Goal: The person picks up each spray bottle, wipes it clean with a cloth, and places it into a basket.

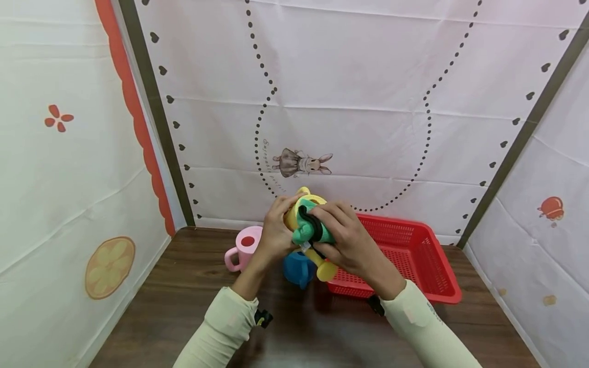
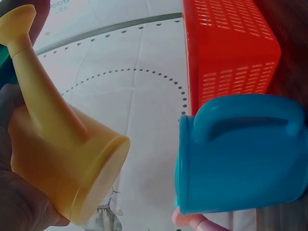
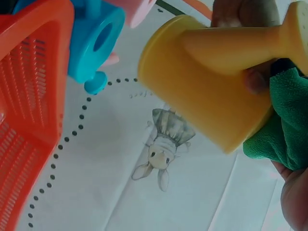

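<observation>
Up off the table, my left hand point(image 1: 276, 230) grips a yellow toy watering can point(image 2: 53, 159) around its body. Its spout ends in a round rose point(image 1: 326, 271) that points down toward me in the head view. A green cloth point(image 1: 322, 227) with a black band is bunched in my right hand point(image 1: 347, 237), which holds it against the can's open top. In the right wrist view the green cloth point(image 3: 291, 118) meets the can's rim. A blue watering can point(image 1: 298, 268) stands on the table below my hands, partly hidden by them.
A pink watering can point(image 1: 248, 245) stands left of the blue one on the brown wooden table point(image 1: 193, 306). To the right sits a red perforated basket point(image 1: 405, 250). Printed white cloth walls point(image 1: 349, 128) enclose the table at the back and both sides.
</observation>
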`<state>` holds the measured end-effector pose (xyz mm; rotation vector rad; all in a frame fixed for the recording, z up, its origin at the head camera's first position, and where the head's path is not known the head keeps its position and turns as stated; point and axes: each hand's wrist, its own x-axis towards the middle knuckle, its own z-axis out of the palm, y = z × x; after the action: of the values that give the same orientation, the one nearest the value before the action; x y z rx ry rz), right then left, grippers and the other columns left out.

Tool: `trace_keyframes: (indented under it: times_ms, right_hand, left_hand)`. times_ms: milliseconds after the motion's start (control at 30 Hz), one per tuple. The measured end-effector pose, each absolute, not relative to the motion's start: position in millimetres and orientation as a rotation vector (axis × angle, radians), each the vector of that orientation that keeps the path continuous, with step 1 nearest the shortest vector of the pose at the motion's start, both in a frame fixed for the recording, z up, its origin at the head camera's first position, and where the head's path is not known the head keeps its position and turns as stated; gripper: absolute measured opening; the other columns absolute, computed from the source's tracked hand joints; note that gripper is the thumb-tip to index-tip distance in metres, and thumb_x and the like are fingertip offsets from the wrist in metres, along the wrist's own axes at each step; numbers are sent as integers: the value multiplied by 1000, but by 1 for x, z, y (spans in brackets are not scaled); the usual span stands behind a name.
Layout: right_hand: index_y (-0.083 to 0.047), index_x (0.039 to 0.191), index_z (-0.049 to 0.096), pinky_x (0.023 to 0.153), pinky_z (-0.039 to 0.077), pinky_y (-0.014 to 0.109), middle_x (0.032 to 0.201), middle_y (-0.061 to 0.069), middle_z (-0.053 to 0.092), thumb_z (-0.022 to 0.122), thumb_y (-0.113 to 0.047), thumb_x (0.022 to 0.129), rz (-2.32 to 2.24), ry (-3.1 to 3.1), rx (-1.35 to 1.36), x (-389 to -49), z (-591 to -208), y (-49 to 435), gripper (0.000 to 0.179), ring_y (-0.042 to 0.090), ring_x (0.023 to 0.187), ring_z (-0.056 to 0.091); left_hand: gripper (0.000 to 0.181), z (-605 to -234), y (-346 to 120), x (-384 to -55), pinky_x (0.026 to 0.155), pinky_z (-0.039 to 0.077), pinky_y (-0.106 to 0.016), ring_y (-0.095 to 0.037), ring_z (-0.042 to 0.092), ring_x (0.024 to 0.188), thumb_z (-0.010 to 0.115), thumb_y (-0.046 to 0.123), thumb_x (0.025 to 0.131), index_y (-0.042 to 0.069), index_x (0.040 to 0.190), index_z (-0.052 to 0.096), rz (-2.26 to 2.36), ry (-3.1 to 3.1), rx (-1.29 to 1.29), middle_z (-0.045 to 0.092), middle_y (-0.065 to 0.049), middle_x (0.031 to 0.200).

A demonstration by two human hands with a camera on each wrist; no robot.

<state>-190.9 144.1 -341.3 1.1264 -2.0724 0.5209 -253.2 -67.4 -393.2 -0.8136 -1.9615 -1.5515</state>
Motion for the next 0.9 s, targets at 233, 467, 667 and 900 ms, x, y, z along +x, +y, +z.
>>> trace_keyframes:
  times_ms: [233,467,667,900]
  right_hand:
    - [-3,145,65,103,63,54,137,17,69,89,-6,91,565,-2103,1055,-197,-346,160,59,35,129,61]
    - [-3,144,67,95,62,55,135,20,71,82,-6,96,686,-2141,895,-205,-348,178,50,37,123,62]
    - [0,144,68,98,57,57,134,23,72,78,-9,96,726,-2156,839,-213,-348,182,50,40,122,62]
    - [4,144,68,104,57,62,133,25,72,82,-12,94,678,-2125,912,-216,-344,174,54,44,124,62]
  left_hand:
    - [106,-393,-74,-251,104,53,-33,-23,59,122,108,10,57,12,155,68,-1648,-1943,-753,64,-18,132]
    - [104,-391,-78,-249,103,54,-28,-19,59,121,108,11,58,9,154,69,-1618,-1925,-828,65,-18,131]
    - [106,-391,-73,-243,104,53,-30,-23,60,121,108,10,54,10,153,70,-1629,-1993,-952,66,-16,132]
    - [106,-395,-63,-239,100,55,-32,-23,60,119,108,9,53,8,152,71,-1622,-2047,-1036,66,-15,128]
